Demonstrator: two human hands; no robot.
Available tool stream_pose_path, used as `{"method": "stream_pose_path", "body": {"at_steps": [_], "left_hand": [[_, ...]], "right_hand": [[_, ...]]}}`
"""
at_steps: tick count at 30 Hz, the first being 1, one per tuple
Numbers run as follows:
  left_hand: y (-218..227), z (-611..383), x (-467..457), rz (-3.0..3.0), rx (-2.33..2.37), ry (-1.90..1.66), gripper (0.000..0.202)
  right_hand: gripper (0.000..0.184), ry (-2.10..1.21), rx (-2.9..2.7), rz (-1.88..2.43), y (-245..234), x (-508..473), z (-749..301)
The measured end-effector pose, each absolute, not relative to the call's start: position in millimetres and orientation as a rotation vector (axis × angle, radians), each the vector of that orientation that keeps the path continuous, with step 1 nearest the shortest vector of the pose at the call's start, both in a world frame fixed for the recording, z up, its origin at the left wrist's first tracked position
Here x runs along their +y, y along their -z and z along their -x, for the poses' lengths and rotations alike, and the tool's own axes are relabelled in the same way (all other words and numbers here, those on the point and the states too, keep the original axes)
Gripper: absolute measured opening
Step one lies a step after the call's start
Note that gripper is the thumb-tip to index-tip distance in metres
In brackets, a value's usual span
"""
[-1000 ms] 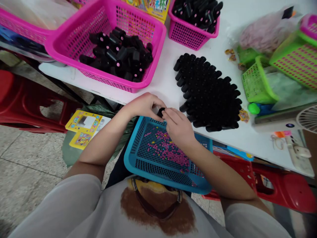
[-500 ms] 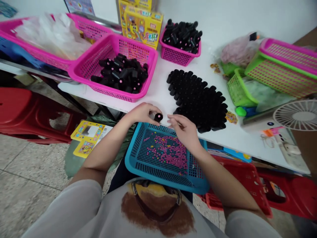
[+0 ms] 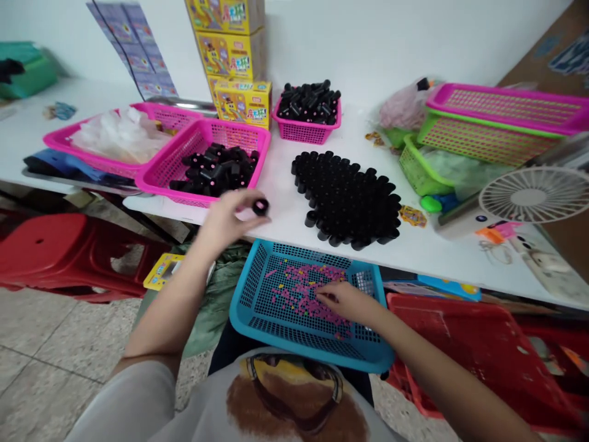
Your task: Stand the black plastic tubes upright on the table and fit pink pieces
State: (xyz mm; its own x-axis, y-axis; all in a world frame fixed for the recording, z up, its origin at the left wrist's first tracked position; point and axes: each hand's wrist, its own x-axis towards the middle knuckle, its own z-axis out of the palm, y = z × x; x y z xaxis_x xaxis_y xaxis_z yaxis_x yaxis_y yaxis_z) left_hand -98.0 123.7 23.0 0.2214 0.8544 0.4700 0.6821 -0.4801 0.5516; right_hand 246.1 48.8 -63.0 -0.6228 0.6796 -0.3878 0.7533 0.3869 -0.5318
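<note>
My left hand (image 3: 226,220) is raised over the table's front edge, fingers closed on a black tube with a pink end (image 3: 260,207). It hovers just in front of the pink basket (image 3: 184,161) that holds many such tubes. My right hand (image 3: 346,302) rests low in the blue basket (image 3: 257,277) on my lap, its fingertips pinched among small pink beads (image 3: 309,290); what they hold is too small to see. A block of black tubes (image 3: 350,197) stands upright on the white table (image 3: 280,178).
A smaller pink basket of black tubes (image 3: 307,110) and yellow boxes (image 3: 243,101) sit at the back. Green and pink baskets (image 3: 483,132) and a small white fan (image 3: 536,195) stand at right. Red plastic stools (image 3: 55,255) flank my legs.
My hands have parted. The left one lifted the black tube up and left toward the pink basket; the right one dropped into the blue basket's beads. The camera has tilted upward.
</note>
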Motion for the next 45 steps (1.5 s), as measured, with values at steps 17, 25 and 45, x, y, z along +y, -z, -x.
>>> {"method": "stream_pose_path", "body": {"at_steps": [17,25,45], "left_hand": [[20,-20,165,-2.292,1.411,-0.605,0.025],[20,13,165,-2.219,1.243,-0.711,0.039],[42,61,164,-1.954,0.856,-0.906,0.037]], "right_hand": [[0.022,0.754,2.388,-1.36,110,63,-241],[0.022,0.764,2.368,-1.37,111,64,-236],[0.013,0.696,3.279,-1.817,10,122,-160]]}}
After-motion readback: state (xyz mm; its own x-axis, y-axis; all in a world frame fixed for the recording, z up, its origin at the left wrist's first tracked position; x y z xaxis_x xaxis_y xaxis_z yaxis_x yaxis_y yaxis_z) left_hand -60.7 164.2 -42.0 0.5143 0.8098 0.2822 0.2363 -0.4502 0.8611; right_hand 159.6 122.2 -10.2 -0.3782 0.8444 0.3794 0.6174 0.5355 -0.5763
